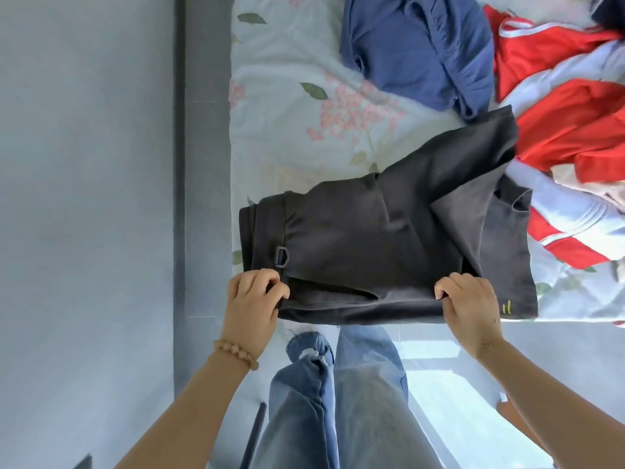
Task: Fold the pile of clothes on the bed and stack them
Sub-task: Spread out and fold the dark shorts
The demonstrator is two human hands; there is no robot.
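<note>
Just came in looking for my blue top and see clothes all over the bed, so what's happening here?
A person is folding laundry at the edge of the bed. Both hands grip the near edge of a pair of dark grey shorts spread on the floral sheet: the left hand near the waistband, the right hand near the hem. A navy garment and a red and white jacket lie unfolded beyond.

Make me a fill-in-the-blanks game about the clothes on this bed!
1. Both hands, the left hand and the right hand, hold the near edge of the ____ shorts.
2. The garment lying crumpled farther up the bed sheet is ____.
3. The bead bracelet is on the ____ wrist.

Missing words: black; blue; left
</note>
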